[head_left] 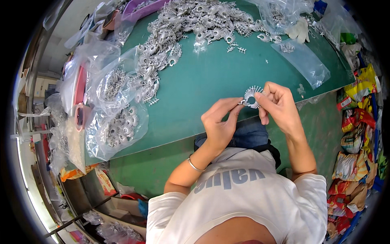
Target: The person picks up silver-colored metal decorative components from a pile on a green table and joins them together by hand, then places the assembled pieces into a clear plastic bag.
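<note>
A silver-grey spoked fan-shaped ring [256,90] is held b/w both hands, just above the near edge of the green tabletop [199,89]. Its L end is pinched b/w thumb & fingertips of the L hand [218,118], where a small grey bit also shows; can't tell if that bit is one w/ the ring or separate. The R side is gripped by the R hand [280,105], thumb laid on the near face, other fingers curled. A silver bangle [194,165] is worn on the L wrist. Beyond the hands, farther up the tabletop, a large heap of similar grey parts [203,18] is spread, w/ a tail of it running down to the L. Well L of the L hand, two clear plastic bags are seen, approx. one above the other: the upper bag [97,91] is part-filled w/ small grey pcs, the lower bag [140,126] w/ fan-shaped ones. Beyond the R hand, a flat clear plastic sleeve [310,67] w/ a few small pcs is laid out, & a white glove [299,31] is placed just past it. Far R of the R hand, colourful printed packets [351,164] are stacked. Below the hands, blue jeans [250,136] & a white T-shirt [260,199] are visible.
</note>
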Demonstrator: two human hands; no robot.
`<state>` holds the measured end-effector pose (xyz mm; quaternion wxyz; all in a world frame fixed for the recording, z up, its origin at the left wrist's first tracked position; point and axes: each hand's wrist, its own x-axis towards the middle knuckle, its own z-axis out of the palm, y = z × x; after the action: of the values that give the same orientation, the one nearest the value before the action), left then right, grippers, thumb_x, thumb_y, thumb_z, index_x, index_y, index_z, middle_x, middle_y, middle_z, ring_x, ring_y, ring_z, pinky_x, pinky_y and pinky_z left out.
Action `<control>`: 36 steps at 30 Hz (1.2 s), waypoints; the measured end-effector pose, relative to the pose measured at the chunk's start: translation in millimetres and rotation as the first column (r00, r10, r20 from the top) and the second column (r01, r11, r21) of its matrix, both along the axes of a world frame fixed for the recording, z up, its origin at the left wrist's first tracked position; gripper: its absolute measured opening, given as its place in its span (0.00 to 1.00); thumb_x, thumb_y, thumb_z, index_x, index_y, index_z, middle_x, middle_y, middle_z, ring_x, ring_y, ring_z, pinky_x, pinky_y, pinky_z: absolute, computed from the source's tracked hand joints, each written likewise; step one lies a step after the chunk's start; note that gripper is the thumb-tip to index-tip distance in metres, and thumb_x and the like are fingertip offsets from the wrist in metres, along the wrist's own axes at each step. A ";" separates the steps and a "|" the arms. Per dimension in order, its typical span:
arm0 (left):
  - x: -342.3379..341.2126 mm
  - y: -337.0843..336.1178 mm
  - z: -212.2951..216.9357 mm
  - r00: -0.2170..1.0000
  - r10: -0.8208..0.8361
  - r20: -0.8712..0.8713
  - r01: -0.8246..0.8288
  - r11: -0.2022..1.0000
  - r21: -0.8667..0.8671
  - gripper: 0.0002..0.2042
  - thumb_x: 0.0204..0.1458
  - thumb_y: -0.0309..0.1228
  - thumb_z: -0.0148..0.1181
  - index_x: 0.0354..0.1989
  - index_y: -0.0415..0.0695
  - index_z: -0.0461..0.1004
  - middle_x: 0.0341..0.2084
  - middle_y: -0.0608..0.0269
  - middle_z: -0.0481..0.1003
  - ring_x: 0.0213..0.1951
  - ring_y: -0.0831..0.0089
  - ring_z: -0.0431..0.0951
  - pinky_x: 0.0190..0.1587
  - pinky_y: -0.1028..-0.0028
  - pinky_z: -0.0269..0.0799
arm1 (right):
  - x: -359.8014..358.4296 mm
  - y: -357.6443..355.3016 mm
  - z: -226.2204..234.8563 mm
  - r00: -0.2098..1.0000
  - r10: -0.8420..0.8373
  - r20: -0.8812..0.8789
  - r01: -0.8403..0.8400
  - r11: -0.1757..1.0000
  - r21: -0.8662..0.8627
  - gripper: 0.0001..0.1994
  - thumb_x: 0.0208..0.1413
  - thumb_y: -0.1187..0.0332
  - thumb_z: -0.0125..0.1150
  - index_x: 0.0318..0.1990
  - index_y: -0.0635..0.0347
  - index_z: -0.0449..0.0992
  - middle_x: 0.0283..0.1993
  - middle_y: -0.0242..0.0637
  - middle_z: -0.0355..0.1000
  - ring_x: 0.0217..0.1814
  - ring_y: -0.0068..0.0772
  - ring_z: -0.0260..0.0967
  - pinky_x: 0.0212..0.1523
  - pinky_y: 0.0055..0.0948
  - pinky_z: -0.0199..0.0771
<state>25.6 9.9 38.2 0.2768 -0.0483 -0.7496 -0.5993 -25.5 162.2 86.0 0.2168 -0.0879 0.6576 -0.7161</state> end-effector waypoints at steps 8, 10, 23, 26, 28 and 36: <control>2.0 -8.9 17.7 0.949 -0.203 0.242 0.118 0.938 0.324 0.04 0.47 0.17 0.58 0.31 0.29 0.74 0.26 0.57 0.76 0.26 0.76 0.75 0.30 0.82 0.72 | 3.2 1.4 -22.4 0.966 -0.004 0.257 0.026 0.996 -0.086 0.10 0.57 0.66 0.52 0.28 0.64 0.69 0.26 0.37 0.70 0.19 0.22 0.67 0.15 0.18 0.62; 3.7 -8.7 19.1 0.922 -0.242 0.301 0.089 0.892 0.444 0.04 0.48 0.18 0.57 0.32 0.29 0.74 0.26 0.57 0.76 0.25 0.77 0.75 0.30 0.82 0.72 | 13.0 -10.0 -20.7 0.986 -0.169 0.000 0.168 0.979 -0.116 0.09 0.57 0.66 0.52 0.35 0.66 0.70 0.30 0.36 0.71 0.25 0.21 0.67 0.20 0.17 0.65; 7.7 -0.2 22.6 0.911 -0.301 0.282 0.093 0.816 0.570 0.12 0.49 0.21 0.59 0.41 0.29 0.71 0.29 0.59 0.73 0.28 0.79 0.74 0.29 0.81 0.72 | 17.7 -14.2 -29.6 0.914 -0.206 -0.351 0.226 0.974 0.016 0.07 0.55 0.73 0.54 0.31 0.69 0.74 0.22 0.33 0.69 0.20 0.15 0.65 0.18 0.16 0.65; 5.1 -0.5 16.5 0.939 -0.280 0.199 0.172 0.885 0.433 0.13 0.50 0.21 0.57 0.44 0.29 0.71 0.33 0.58 0.73 0.30 0.78 0.74 0.31 0.81 0.71 | 16.9 -14.6 -29.3 0.926 -0.180 -0.332 0.197 0.980 0.016 0.07 0.56 0.73 0.54 0.31 0.69 0.73 0.20 0.32 0.69 0.19 0.15 0.64 0.18 0.16 0.64; 4.3 -4.4 13.0 0.930 -0.299 0.215 0.212 0.912 0.351 0.13 0.51 0.21 0.56 0.45 0.30 0.70 0.33 0.58 0.73 0.30 0.77 0.74 0.32 0.80 0.71 | 17.4 -16.3 -29.8 0.932 -0.165 -0.324 0.182 0.983 0.024 0.06 0.55 0.74 0.54 0.31 0.69 0.73 0.21 0.32 0.69 0.19 0.15 0.64 0.17 0.16 0.63; 1.2 -18.1 11.1 0.867 -0.374 0.330 0.230 0.886 0.403 0.08 0.50 0.21 0.55 0.38 0.33 0.74 0.24 0.64 0.73 0.25 0.80 0.72 0.29 0.81 0.69 | 20.6 -20.6 -28.6 0.894 -0.155 -0.421 0.213 0.973 0.093 0.04 0.53 0.77 0.55 0.31 0.70 0.74 0.23 0.35 0.70 0.19 0.17 0.66 0.18 0.17 0.65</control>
<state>26.8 -8.2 49.3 0.0237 0.0061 -0.6537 -0.7563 -4.9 141.7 57.4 0.0106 -0.1585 0.7411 -0.6524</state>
